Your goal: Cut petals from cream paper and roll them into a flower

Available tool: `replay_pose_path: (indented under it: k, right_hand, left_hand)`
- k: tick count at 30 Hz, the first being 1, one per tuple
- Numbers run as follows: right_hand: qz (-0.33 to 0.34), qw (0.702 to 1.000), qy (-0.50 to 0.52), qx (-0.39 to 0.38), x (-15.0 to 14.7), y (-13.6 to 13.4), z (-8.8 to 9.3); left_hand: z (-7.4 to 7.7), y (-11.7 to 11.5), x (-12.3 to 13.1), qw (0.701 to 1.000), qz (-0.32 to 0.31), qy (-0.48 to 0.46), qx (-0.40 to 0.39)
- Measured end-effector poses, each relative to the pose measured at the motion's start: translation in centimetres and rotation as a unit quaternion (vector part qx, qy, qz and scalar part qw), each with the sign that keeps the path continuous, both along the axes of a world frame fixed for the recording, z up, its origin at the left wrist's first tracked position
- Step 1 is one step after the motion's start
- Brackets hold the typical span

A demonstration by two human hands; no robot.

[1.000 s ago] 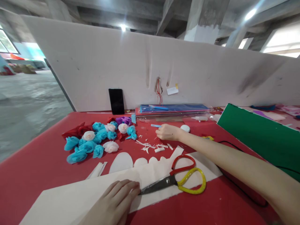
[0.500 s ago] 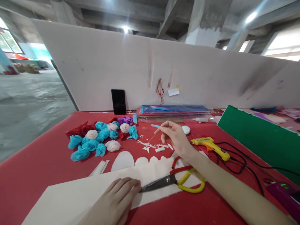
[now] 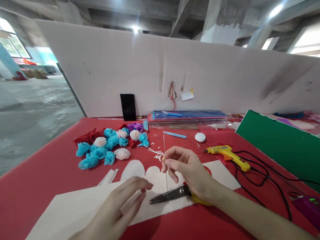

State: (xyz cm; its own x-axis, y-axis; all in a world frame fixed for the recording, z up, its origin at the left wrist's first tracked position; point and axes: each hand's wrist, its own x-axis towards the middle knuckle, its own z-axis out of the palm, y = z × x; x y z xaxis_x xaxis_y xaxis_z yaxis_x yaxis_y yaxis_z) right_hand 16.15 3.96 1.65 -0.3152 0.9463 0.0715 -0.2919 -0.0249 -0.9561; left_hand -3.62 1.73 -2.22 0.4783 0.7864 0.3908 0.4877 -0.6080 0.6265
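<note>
Between the thumb and fingers of my right hand (image 3: 183, 166) is a thin straight stick (image 3: 167, 186), held nearly upright; whether it is wood or wire I cannot tell. My left hand (image 3: 125, 200) hovers above the white paper sheet (image 3: 67, 206), fingers loosely bent, thumb apart, with nothing in it. Scissors (image 3: 172, 194) with dark blades lie on the sheet between the hands. Their red and yellow handles are partly hidden by my right hand. Rounded white paper cutouts (image 3: 132, 169) lie along the sheet's far edge.
Blue, white, red and purple paper flowers (image 3: 100, 152) are heaped at left. A yellow glue gun (image 3: 228, 156) with black cables lies right, near a green board (image 3: 272, 146). Behind stand a phone (image 3: 128, 107) and a white panel (image 3: 107, 66). Also there: a blue pen (image 3: 175, 135), white oval piece (image 3: 200, 137).
My right hand has drawn back toward me from the paper scraps, and the stick now stands more upright. My left hand has lifted off the paper, away from the scissor tips.
</note>
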Motion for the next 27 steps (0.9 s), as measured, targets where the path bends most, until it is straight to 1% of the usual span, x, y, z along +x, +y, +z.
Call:
replay_pose_path:
  k: [2, 5, 8, 10, 12, 14, 17, 20, 24, 25, 27]
  right_hand:
    - [0.027, 0.999, -0.001, -0.030, -0.6, -0.7, -0.6]
    - [0.063, 0.995, -0.006, -0.074, -1.5, -1.4, -1.9]
    - [0.074, 0.992, -0.011, -0.106, -2.0, -1.5, -3.1]
    - [0.069, 0.990, -0.011, -0.120, -2.0, -1.3, -3.5]
    - [0.066, 0.989, -0.008, -0.130, -1.9, -1.1, -3.6]
    - [0.065, 0.988, -0.004, -0.138, -1.7, -1.0, -3.5]
    - [0.061, 0.987, 0.012, -0.148, -1.7, -1.2, -3.3]
    - [0.040, 0.987, 0.036, -0.154, -1.7, -1.3, -3.2]
    - [0.014, 0.985, 0.064, -0.158, -1.6, -1.3, -2.8]
    - [0.015, 0.984, 0.071, -0.161, -1.6, -1.3, -2.6]
    - [0.038, 0.979, 0.101, -0.173, -1.4, -1.5, -2.2]
  left_hand:
    - [0.9, 0.8, 0.6, 0.992, 0.058, -0.080, -0.077]
    - [1.5, 1.8, 1.4, 0.969, 0.067, -0.181, -0.153]
    - [1.2, 2.3, 1.9, 0.951, 0.044, -0.223, -0.208]
    - [0.9, 2.4, 2.0, 0.937, 0.038, -0.242, -0.251]
    - [0.7, 2.4, 1.9, 0.918, 0.048, -0.262, -0.295]
    - [0.6, 2.4, 1.9, 0.898, 0.072, -0.281, -0.331]
    - [0.9, 2.7, 1.8, 0.869, 0.109, -0.318, -0.363]
    - [1.4, 2.8, 1.8, 0.849, 0.118, -0.347, -0.381]
    - [1.8, 2.7, 1.8, 0.843, 0.102, -0.357, -0.390]
    - [1.9, 2.5, 1.7, 0.843, 0.095, -0.358, -0.391]
    - [2.1, 2.0, 1.7, 0.844, 0.078, -0.354, -0.395]
